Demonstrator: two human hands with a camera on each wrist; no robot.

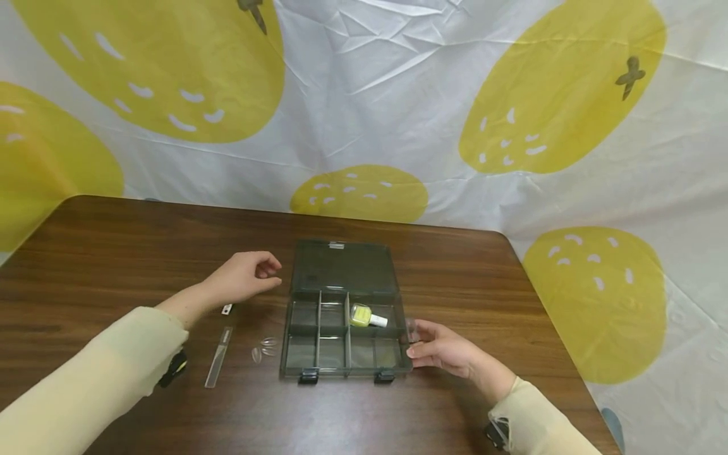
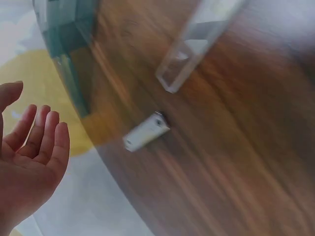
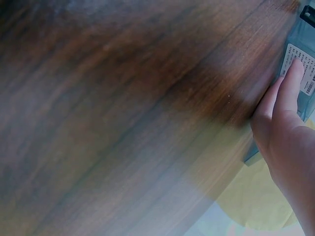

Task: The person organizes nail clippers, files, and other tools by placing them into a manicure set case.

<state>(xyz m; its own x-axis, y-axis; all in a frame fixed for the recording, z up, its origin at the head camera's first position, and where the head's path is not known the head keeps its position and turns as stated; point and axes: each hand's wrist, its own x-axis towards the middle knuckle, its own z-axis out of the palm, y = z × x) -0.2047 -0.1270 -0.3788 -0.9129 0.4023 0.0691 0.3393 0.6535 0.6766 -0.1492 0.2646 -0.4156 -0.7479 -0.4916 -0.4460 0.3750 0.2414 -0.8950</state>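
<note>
Here, both hands are loose and hold nothing: right hand (image 1: 446,349) touches the organizer box's (image 1: 344,311) right edge, left hand (image 1: 246,276) hovers beside it.

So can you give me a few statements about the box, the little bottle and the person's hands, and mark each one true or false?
1. The compartment box lies open on the wooden table. True.
2. The yellow bottle lies on the table outside the box. False: it lies in a compartment.
3. The right hand touches the box's right side. True.
4. The left hand holds the clear strip. False: it holds nothing; the strip lies on the table.
5. Small clear oval pieces lie left of the box. True.
</note>
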